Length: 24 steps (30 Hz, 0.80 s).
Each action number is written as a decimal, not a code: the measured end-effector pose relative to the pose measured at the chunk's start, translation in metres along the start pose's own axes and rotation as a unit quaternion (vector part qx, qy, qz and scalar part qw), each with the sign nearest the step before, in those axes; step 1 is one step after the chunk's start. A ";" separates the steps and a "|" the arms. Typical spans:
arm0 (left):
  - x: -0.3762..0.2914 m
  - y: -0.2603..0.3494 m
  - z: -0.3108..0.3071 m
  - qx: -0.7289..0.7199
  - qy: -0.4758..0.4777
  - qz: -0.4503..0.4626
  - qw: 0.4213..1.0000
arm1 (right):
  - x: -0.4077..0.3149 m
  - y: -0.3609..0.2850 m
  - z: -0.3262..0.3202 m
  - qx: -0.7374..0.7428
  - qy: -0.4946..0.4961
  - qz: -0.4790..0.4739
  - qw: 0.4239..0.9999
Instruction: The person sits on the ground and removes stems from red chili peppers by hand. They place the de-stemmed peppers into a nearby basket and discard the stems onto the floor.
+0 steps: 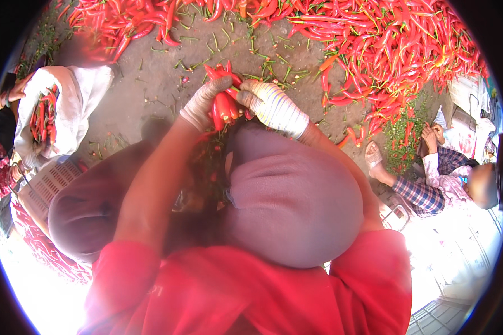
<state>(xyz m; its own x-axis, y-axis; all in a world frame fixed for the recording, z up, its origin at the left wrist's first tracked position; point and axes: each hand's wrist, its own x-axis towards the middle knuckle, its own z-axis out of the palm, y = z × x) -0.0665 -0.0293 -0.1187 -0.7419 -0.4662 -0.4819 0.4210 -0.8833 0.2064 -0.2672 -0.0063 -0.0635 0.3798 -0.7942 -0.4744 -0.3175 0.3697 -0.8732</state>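
In a white glove with bare-looking dirty fingertips, my left hand (205,101) is closed round a bunch of red chili peppers (225,108), whose blunt ends point down toward my knees. My right hand (272,104), in a striped white glove, meets the bunch from the right; its thumb and fingers pinch a green pepper stem (234,88). Both hands are close together above the ground, just beyond my knees. Loose green stems (272,69) lie scattered on the ground past them.
A large heap of red chili peppers (385,46) spreads across the far right, another heap (121,21) at the far left. At left, a person handles a white sack (84,96) of peppers beside a plastic crate (52,184). Another person (448,176) sits at right.
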 end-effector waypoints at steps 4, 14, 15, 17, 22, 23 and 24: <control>0.001 -0.001 0.007 -0.033 -0.065 0.002 0.997 | 0.001 -0.001 -0.007 0.148 -0.014 0.057 0.987; 0.015 0.015 0.026 0.251 0.115 0.111 0.955 | 0.003 0.057 -0.048 -0.429 0.153 0.064 0.888; 0.013 0.016 0.027 0.219 0.107 0.108 0.964 | 0.002 0.070 -0.064 -0.385 0.249 0.109 0.882; 0.009 0.018 0.027 0.154 0.092 0.101 0.979 | 0.004 0.097 -0.103 -0.389 0.352 0.172 0.834; 0.008 0.014 0.021 0.119 0.090 0.079 0.986 | 0.018 0.147 -0.179 -0.358 0.374 0.303 0.800; 0.008 0.013 0.019 0.111 0.083 0.066 0.988 | 0.021 0.150 -0.184 -0.367 0.370 0.311 0.795; 0.009 0.011 0.017 0.102 0.074 0.053 0.991 | 0.023 0.150 -0.186 -0.377 0.353 0.312 0.797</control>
<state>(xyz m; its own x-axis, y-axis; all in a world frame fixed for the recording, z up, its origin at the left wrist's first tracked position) -0.0780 -0.0440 -0.1063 -0.6083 -0.5578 -0.5646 0.3669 -0.8285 0.4231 -0.4674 -0.0584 -0.1841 -0.5560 -0.7413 -0.3761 -0.7868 0.6152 -0.0495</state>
